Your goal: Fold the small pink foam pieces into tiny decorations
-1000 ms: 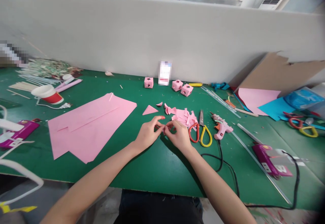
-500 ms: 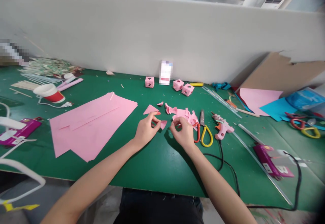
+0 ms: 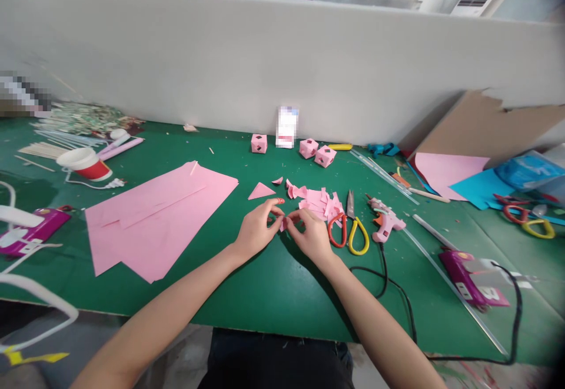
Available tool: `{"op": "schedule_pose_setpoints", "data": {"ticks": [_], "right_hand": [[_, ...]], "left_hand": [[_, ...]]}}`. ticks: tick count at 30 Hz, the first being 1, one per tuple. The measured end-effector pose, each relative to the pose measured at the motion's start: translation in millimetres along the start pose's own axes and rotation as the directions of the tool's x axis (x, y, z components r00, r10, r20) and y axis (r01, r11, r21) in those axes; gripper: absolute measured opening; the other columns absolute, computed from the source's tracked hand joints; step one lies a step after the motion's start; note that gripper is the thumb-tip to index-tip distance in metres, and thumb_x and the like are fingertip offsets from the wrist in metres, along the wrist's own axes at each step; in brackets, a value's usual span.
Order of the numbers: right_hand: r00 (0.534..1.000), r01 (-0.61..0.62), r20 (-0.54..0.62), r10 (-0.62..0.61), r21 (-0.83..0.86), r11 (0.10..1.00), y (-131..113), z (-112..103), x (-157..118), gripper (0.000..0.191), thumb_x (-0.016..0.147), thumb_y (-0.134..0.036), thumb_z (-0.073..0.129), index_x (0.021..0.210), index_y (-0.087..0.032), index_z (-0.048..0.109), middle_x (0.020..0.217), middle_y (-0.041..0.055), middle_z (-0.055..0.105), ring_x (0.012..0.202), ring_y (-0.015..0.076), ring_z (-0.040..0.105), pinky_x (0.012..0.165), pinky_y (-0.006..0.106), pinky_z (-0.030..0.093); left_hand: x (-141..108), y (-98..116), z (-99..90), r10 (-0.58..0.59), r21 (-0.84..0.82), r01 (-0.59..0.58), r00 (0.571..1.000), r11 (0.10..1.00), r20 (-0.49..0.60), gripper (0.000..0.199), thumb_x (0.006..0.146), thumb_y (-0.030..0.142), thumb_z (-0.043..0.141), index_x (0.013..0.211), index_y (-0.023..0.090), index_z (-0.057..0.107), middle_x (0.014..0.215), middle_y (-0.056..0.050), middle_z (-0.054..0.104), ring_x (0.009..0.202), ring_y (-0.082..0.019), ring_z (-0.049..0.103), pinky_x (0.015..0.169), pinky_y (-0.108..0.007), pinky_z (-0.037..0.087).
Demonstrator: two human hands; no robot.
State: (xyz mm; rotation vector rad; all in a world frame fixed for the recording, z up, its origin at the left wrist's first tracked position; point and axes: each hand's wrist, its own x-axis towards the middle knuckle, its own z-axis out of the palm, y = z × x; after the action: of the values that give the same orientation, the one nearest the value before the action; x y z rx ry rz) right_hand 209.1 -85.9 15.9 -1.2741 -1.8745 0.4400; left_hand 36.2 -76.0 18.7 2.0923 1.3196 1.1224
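Above the middle of the green table, my left hand [image 3: 259,224] and my right hand [image 3: 312,233] meet at the fingertips. Between them both pinch a small piece of pink paper [image 3: 283,225], mostly covered by the fingers. A pink paper triangle [image 3: 261,190] lies just beyond my left hand, with a small curled pink scrap [image 3: 278,181] behind it. Past my right hand is a heap of cut pink paper strips [image 3: 318,202]. Scissors [image 3: 352,224] with one red and one yellow handle lie right of that hand.
Large pink paper sheets [image 3: 176,215] spread at left, near a paper cup [image 3: 86,163]. Pink cut-out cubes [image 3: 259,143] stand at the back by a propped phone [image 3: 287,127]. A pink glue gun [image 3: 386,221] with a black cord and a purple power strip [image 3: 472,277] are at right.
My right hand has moved left to meet my left hand, and its fingers now pinch the pink paper piece too. More of the scissors' red handle shows.
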Motion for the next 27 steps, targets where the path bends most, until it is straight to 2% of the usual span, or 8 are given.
{"op": "schedule_pose_setpoints", "data": {"ticks": [5, 10, 15, 17, 20, 24, 27], "right_hand": [[1.0, -0.007, 0.013, 0.007, -0.025, 1.0, -4, 2, -2, 0.013, 0.091, -0.028, 0.056, 0.084, -0.021, 0.064, 0.082, 0.0037, 0.069, 0.072, 0.0169, 0.065, 0.067, 0.027, 0.05], [0.998, -0.059, -0.005, 0.059, -0.037, 0.998, -6, 5, -2, 0.013, 0.088, -0.028, 0.057, 0.078, -0.021, 0.061, 0.078, 0.0021, 0.068, 0.067, 0.0161, 0.063, 0.063, 0.026, 0.047], [0.985, -0.126, -0.12, 0.124, -0.007, 0.992, 1, 1, 0, 0.009, 0.083, -0.024, 0.057, 0.074, -0.021, 0.057, 0.073, 0.0012, 0.065, 0.067, 0.0166, 0.062, 0.065, 0.028, 0.047], [0.975, -0.157, -0.156, 0.161, 0.034, 0.987, 5, -1, 1, 0.008, 0.081, -0.024, 0.057, 0.074, -0.021, 0.058, 0.071, 0.0005, 0.065, 0.066, 0.0165, 0.062, 0.065, 0.028, 0.048], [0.974, -0.167, -0.14, 0.177, 0.079, 0.983, 7, -2, 2, 0.009, 0.082, -0.026, 0.058, 0.076, -0.021, 0.061, 0.072, 0.0006, 0.067, 0.066, 0.0164, 0.063, 0.065, 0.029, 0.049], [0.984, -0.138, -0.097, 0.148, 0.101, 0.985, 4, 1, 1, 0.011, 0.085, -0.028, 0.057, 0.078, -0.021, 0.062, 0.073, 0.0015, 0.068, 0.067, 0.0167, 0.064, 0.066, 0.029, 0.05], [0.989, -0.123, -0.072, 0.13, 0.1, 0.987, 1, 2, 0, 0.013, 0.086, -0.029, 0.057, 0.076, -0.021, 0.061, 0.074, 0.0014, 0.068, 0.066, 0.0162, 0.064, 0.064, 0.028, 0.049]], "left_hand": [[0, 3, -0.2, -0.006, 0.048, 0.005, 1.0, 0.999, 0.02, 0.039, 0.086, 0.018, 0.06, 0.124, 0.024, 0.053, 0.091, 0.001, 0.073, 0.091, -0.018, 0.068, 0.079, -0.03, 0.053], [1, 3, 1.9, -0.069, 0.076, 0.069, 0.998, 0.995, -0.002, 0.045, 0.081, 0.015, 0.062, 0.124, 0.024, 0.053, 0.078, 0.003, 0.069, 0.079, -0.017, 0.068, 0.073, -0.028, 0.052], [9, -8, -6.2, -0.089, 0.173, 0.104, 0.992, 0.979, -0.093, 0.046, 0.076, 0.009, 0.058, 0.12, 0.023, 0.056, 0.077, 0.003, 0.065, 0.075, -0.016, 0.066, 0.072, -0.029, 0.052], [13, -13, -10.9, -0.139, 0.054, 0.145, 0.985, 0.988, -0.106, 0.041, 0.077, 0.011, 0.059, 0.116, 0.021, 0.055, 0.077, 0.002, 0.066, 0.071, -0.015, 0.065, 0.068, -0.027, 0.053], [16, -13, -13.6, -0.158, -0.113, 0.146, 0.982, 0.983, -0.107, 0.037, 0.081, 0.016, 0.06, 0.117, 0.02, 0.053, 0.084, 0.0, 0.069, 0.078, -0.015, 0.067, 0.066, -0.024, 0.054], [12, -2, -7.6, -0.11, -0.198, 0.111, 0.994, 0.974, 0.015, 0.039, 0.084, 0.023, 0.063, 0.122, 0.022, 0.053, 0.102, -0.004, 0.07, 0.093, -0.016, 0.068, 0.076, -0.026, 0.055], [8, 5, -1.6, -0.144, -0.223, 0.153, 0.988, 0.963, 0.059, 0.044, 0.085, 0.023, 0.063, 0.127, 0.021, 0.05, 0.087, -0.001, 0.071, 0.084, -0.015, 0.069, 0.076, -0.027, 0.055]]}}
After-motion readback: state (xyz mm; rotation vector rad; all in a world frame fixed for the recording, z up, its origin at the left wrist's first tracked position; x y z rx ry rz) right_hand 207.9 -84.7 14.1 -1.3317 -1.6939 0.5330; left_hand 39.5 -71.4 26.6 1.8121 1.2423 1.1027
